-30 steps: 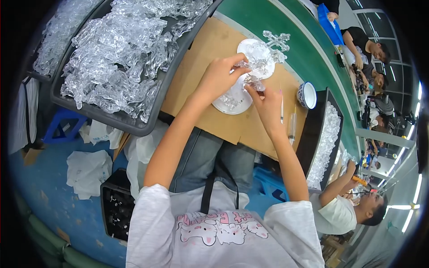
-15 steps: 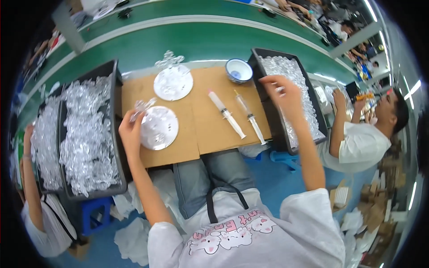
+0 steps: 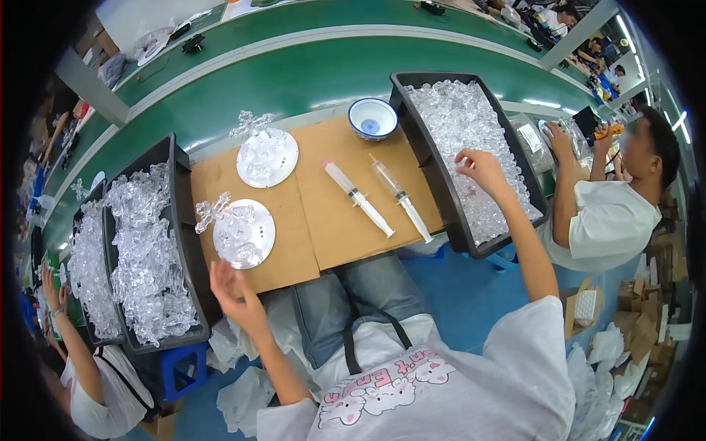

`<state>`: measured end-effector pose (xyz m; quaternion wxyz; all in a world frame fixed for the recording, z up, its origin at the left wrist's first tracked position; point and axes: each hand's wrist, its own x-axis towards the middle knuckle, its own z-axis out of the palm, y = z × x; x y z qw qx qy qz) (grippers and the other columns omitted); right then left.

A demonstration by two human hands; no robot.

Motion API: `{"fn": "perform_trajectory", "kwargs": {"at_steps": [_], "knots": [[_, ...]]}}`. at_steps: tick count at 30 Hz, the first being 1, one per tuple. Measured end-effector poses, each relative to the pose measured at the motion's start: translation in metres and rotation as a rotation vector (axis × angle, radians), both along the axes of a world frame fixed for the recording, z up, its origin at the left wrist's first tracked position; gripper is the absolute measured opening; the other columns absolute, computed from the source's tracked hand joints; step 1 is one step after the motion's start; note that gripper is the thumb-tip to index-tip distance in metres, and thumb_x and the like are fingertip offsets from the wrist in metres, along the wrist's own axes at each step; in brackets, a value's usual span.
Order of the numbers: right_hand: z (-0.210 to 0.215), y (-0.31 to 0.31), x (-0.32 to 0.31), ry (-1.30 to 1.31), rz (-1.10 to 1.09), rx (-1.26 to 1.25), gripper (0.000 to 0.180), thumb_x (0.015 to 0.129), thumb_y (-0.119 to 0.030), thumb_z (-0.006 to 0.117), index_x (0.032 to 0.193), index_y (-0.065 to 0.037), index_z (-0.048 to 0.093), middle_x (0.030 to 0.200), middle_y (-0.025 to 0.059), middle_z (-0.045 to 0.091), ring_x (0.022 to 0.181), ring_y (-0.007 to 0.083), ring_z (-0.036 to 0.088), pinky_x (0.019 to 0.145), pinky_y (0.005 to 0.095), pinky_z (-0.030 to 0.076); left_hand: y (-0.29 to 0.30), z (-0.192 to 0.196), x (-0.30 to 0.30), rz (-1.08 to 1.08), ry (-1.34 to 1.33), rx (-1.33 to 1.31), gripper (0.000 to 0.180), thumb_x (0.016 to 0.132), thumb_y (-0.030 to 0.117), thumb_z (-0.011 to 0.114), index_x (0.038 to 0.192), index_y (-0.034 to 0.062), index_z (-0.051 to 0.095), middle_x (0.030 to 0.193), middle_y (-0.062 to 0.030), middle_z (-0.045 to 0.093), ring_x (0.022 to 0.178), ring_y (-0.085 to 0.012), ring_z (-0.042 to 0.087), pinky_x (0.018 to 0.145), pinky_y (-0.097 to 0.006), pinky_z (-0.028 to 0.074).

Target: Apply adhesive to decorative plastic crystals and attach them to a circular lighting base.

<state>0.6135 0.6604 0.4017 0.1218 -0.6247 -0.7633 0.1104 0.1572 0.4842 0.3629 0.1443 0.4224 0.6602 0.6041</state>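
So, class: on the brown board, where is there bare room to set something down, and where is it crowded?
Bare patches on the brown board: between the near disc and the left syringe, and below the bowl, above the syringes. Crowded: both discs carry clear parts, and the right tray, under the right hand, and the left tray are heaped.

glossy clear plastic pieces (image 3: 471,140), matt cardboard (image 3: 323,213)

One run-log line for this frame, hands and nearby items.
left hand: open, empty, near round clear disc | right hand: in right black tray of clear pieces, grip unclear | two syringes untouched on board
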Motion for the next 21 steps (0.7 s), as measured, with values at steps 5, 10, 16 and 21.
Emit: {"fn": "perform_trajectory", "kwargs": {"at_steps": [5,10,16,21], "knots": [[-0.003,-0.003,0.017,0.032,-0.109,0.025,0.019,0.071,-0.016,0.069,0.085,-0.006,0.06,0.068,0.0106,0.061,0.064,0.0244,0.06,0.061,0.0338,0.046,-0.022,0.007,0.014,-0.07,0.002,-0.072,0.043,0.088,0.005,0.049,0.129,0.0009,0.037,0.12,-0.0155,0.051,0.109,-0.0222,0.051,0.091,-0.033,0.039],[0.039,-0.028,-0.013,0.334,-0.177,0.087,0.014,0.078,-0.011,0.066,0.083,-0.003,0.055,0.066,-0.0006,0.055,0.058,0.0033,0.051,0.05,0.0183,0.039,-0.024,0.027,0.022,-0.163,-0.066,-0.108,0.028,0.088,0.003,0.05,0.115,-0.0015,0.051,0.109,-0.012,0.057,0.099,-0.0181,0.056,0.084,-0.028,0.042],[0.075,-0.083,-0.165,0.81,0.062,-0.304,0.014,0.076,-0.003,0.065,0.085,-0.004,0.054,0.068,-0.0028,0.055,0.06,0.0008,0.051,0.052,0.0155,0.039,0.01,0.046,0.073,-0.385,0.022,-0.011,0.025,0.076,0.001,0.062,0.101,0.0015,0.061,0.1,-0.0135,0.061,0.09,-0.0266,0.06,0.082,-0.032,0.044],[0.02,-0.057,-0.268,0.653,0.309,-0.307,0.015,0.072,-0.006,0.066,0.085,-0.001,0.06,0.067,-0.0004,0.058,0.059,0.0035,0.054,0.055,0.0188,0.043,-0.006,0.019,0.03,-0.097,0.132,-0.048,0.027,0.077,0.0,0.061,0.104,0.0018,0.06,0.105,-0.0127,0.059,0.098,-0.0268,0.057,0.084,-0.034,0.043]]}}
